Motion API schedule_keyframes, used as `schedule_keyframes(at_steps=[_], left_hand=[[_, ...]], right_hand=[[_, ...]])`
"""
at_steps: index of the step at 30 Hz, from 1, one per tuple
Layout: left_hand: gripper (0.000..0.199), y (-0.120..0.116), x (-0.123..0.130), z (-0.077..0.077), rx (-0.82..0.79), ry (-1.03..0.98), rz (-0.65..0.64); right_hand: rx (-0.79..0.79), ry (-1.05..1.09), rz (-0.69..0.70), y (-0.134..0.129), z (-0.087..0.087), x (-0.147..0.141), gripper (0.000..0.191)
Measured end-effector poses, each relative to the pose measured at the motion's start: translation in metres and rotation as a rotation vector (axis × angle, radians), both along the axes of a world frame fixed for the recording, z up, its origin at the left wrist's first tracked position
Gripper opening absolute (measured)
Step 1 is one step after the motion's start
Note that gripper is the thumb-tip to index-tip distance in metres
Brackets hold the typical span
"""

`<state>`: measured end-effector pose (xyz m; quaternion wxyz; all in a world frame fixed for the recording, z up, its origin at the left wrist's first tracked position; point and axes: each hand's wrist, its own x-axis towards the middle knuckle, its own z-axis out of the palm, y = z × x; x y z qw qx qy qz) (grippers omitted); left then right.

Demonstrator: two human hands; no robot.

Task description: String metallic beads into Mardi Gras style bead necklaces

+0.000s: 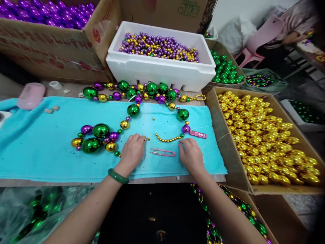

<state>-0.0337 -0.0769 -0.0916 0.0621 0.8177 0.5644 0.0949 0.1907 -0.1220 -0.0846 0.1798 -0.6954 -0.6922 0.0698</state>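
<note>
My left hand [132,150], a green bangle [118,176] at its wrist, is closed over the end of a bead string [111,146] with big green, purple and gold beads. Tiny gold beads [148,139] show at its fingertips. My right hand [192,155] has its fingers drawn together just below another strand's small green bead [181,135]; what they hold is hidden. From that bead a row of small gold beads [167,140] curves left. Pink thread snips [163,153] lie between my hands on the turquoise towel [63,118]. A pink label [198,134] lies beyond my right hand.
A white foam box [159,69] of small beads stands behind the towel. Cardboard boxes hold purple beads [50,13], gold beads [269,142] and green beads [225,67]. A pink soap box [30,96] sits at left. Another person [294,27] is at far right.
</note>
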Motion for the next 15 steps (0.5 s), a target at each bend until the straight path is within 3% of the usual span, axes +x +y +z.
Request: schedule_keyframes(at_steps=[4,15], left_hand=[[0.028,0.000,0.000,0.002,0.019,0.012,0.002],[0.029,0.007,0.000,0.009,-0.053,-0.023,0.007]], right_hand=[[-0.036,-0.142,-0.086,0.014,-0.004,0.041,0.026],[-0.272,-0.410,0.155,0.031,0.010,0.061,0.026]])
